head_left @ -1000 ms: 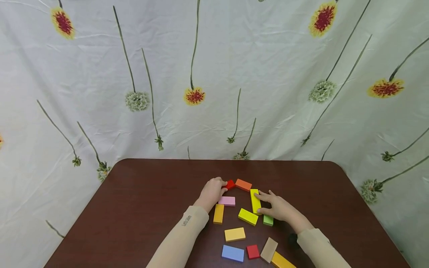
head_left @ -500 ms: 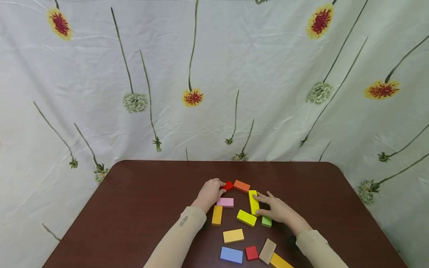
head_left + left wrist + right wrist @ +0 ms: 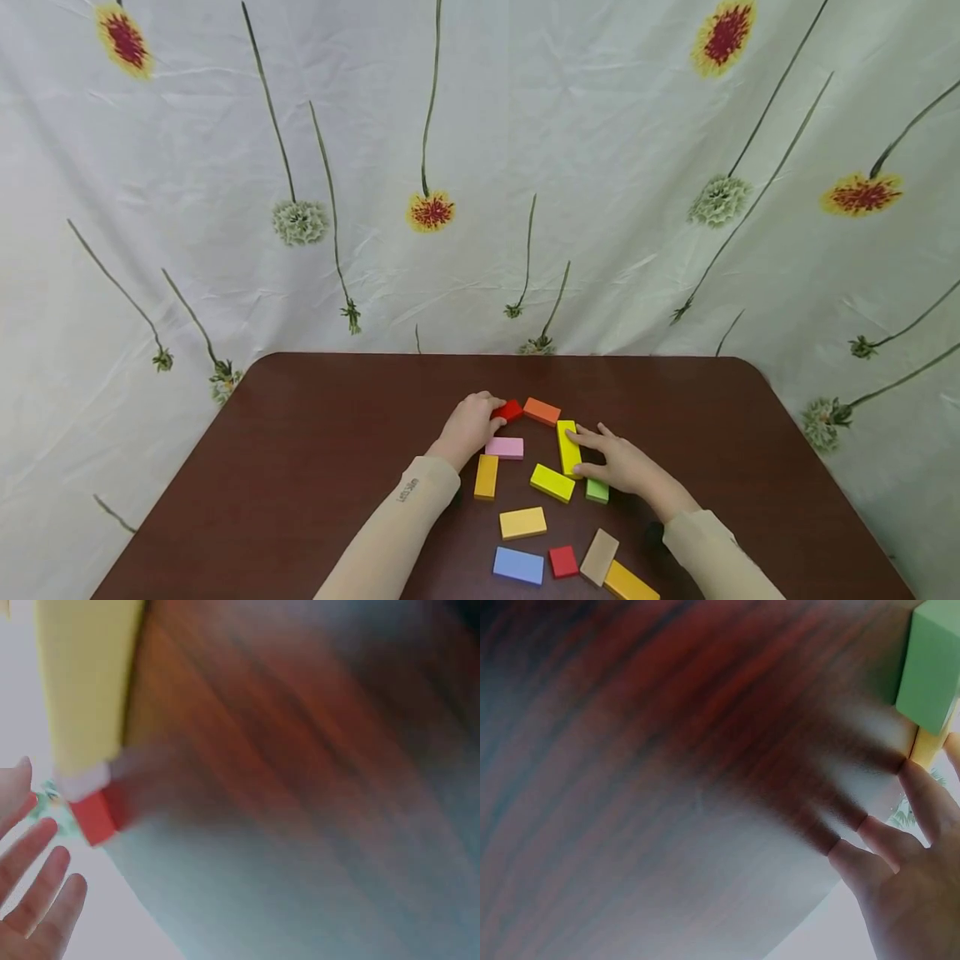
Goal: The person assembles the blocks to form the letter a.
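In the head view, my left hand (image 3: 467, 425) pinches the left end of a red block (image 3: 511, 411) between thumb and fingers. An orange block (image 3: 542, 411) lies just right of it. A long yellow block (image 3: 568, 448) slants below the orange one. My right hand (image 3: 628, 462) touches it along its right side, index finger on its upper part and thumb near its lower end, the other fingers spread. Under the right thumb lies a green block (image 3: 597, 490), partly hidden. The right wrist view shows the green block (image 3: 930, 667) and spread fingertips down on the table.
Nearer me on the dark table (image 3: 315, 467) lie a pink block (image 3: 505, 448), an amber block (image 3: 486, 477), another yellow block (image 3: 552, 483), a pale yellow block (image 3: 522, 523), a blue block (image 3: 518, 566), a small red block (image 3: 563, 562) and a tan block (image 3: 600, 557). Flowered cloth (image 3: 480, 275) hangs behind.
The whole head view shifts slightly as the head moves. Both hands and the blocks keep nearly the same places relative to each other.
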{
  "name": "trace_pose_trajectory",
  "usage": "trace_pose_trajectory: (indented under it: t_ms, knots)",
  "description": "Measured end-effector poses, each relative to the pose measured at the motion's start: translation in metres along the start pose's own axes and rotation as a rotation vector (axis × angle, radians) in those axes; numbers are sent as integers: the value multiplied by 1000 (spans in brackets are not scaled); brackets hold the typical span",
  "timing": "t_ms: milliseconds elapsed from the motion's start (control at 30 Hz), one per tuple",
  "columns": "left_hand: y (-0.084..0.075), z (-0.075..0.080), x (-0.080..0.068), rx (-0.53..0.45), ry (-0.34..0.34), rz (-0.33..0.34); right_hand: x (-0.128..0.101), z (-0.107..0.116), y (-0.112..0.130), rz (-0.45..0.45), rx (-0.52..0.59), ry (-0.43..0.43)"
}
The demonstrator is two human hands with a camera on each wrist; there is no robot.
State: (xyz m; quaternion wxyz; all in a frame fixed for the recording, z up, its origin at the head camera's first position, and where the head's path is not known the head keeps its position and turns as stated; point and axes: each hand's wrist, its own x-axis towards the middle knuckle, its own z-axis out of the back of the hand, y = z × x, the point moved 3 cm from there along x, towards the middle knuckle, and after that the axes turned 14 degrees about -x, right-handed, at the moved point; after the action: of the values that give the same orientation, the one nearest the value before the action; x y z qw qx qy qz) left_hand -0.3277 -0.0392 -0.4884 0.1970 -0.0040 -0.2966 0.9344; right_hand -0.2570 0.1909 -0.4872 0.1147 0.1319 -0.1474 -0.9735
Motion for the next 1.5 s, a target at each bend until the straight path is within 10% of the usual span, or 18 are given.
trace_pose_trajectory:
  t_ms: [333,500,1500]
  knots:
    - [-54,-7,-22,95,224,-363,2,-1,-4,16,0,-20]
    - [-67,-19,-33,145,322,-434,2,-2,-4,20,-6,-17]
    - [-59,-21,-52,210,273,-394,2,-3,-4,14,-32,-11]
